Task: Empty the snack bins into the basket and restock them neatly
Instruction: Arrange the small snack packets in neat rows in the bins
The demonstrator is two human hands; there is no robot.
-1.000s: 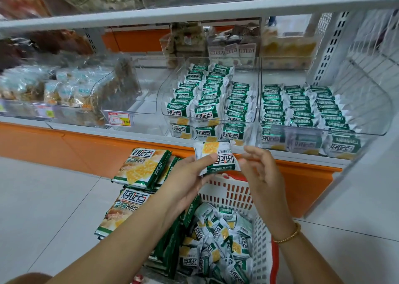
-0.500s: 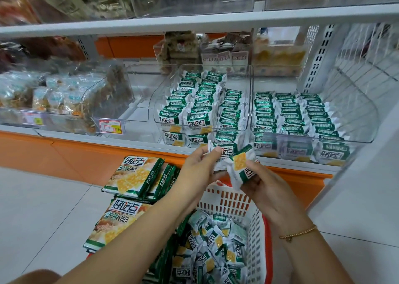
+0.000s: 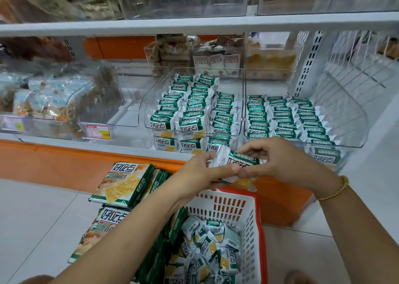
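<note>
While both bins (image 3: 151,98) just beyond the fingers already show tidy rows of packets (image 3: 190,124), restocking looks well along but unfinished: the left hand (image 3: 200,171) and right hand (image 3: 278,160) pinch one packet (image 3: 239,159) between curled fingertips, and loose packets (image 3: 207,249) fill the basket (image 3: 228,204) below them.

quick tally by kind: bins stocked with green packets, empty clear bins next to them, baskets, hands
bins stocked with green packets: 2, middle bin and right bin
empty clear bin: 1
basket: 1
hands: 2, left hand and right hand, both gripping snack packets
total: 6
</note>
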